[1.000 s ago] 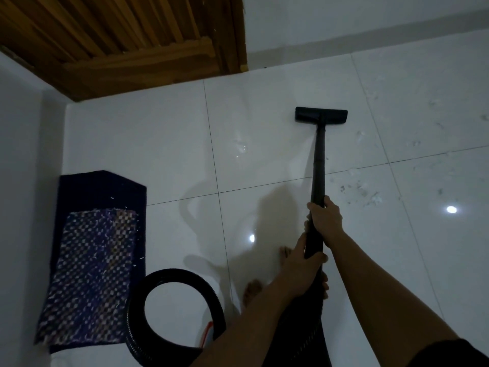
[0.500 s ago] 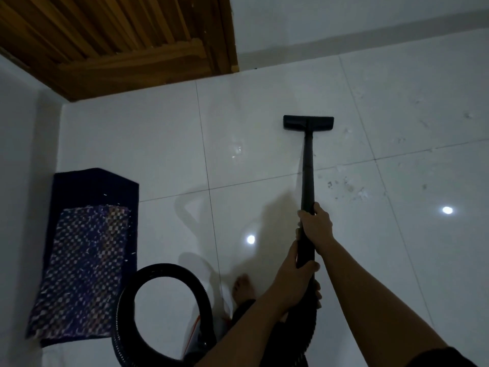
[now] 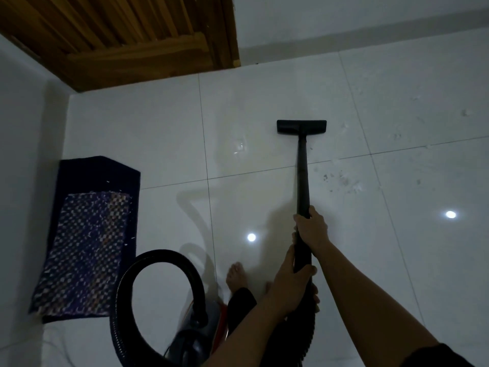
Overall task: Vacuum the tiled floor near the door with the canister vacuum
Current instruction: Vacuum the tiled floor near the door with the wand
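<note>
The long black rigid wand point(image 3: 303, 176) of the canister vacuum runs almost straight up the middle-right of the frame. It ends in a flat, wide black floor nozzle point(image 3: 301, 126), which sits on the glossy white tiled floor point(image 3: 264, 102) just above a grout line. The right hand point(image 3: 314, 229), its arm entering from the lower right corner, is wrapped round the wand partway down, with the fingers curled about the tube. The left hand point(image 3: 290, 284), reaching in from the bottom centre, grips lower down where the wand meets the ribbed black hose point(image 3: 161, 256), its thumb lying across the tube.

The hose drops below the left hand. It also shows as a big loop at lower left of centre, joining the grey and red canister body point(image 3: 190, 343) at the bottom edge. A bare foot point(image 3: 236, 274) stands on the tile between the loop and the left hand.

To the right of the wand, scattered pale and dark specks of debris point(image 3: 346, 181) lie on the tiles, close to the tube but apart from the nozzle. Two round light reflections point(image 3: 251, 237) shine on the floor, one on each side of the hands.

A dark blue mat with a checkered woven panel point(image 3: 87, 234) lies at the left, beside the hose loop. The slatted brown wooden door point(image 3: 137, 49) fills the upper left, well above the nozzle, and a white wall point(image 3: 344, 17) runs to its right.
</note>
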The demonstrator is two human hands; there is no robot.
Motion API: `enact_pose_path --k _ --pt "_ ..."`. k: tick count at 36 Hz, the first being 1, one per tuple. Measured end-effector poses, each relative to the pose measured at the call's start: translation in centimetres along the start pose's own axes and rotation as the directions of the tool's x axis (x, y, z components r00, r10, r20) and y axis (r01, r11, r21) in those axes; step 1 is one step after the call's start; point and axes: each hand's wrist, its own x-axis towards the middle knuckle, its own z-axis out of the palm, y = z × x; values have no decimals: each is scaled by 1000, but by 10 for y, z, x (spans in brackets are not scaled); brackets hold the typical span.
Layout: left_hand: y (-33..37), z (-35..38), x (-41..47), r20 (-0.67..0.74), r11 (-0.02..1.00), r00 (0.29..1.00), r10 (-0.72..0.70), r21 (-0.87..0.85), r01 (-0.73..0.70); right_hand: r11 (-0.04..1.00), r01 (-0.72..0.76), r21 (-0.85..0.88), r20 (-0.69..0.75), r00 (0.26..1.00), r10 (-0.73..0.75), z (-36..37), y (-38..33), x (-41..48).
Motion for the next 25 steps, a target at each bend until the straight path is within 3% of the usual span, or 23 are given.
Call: enact_pose_path --k 25 --pt "-76 12 -43 37 1000 999 -8 -10 8 999 -17 50 -30 999 18 -13 62 -63"
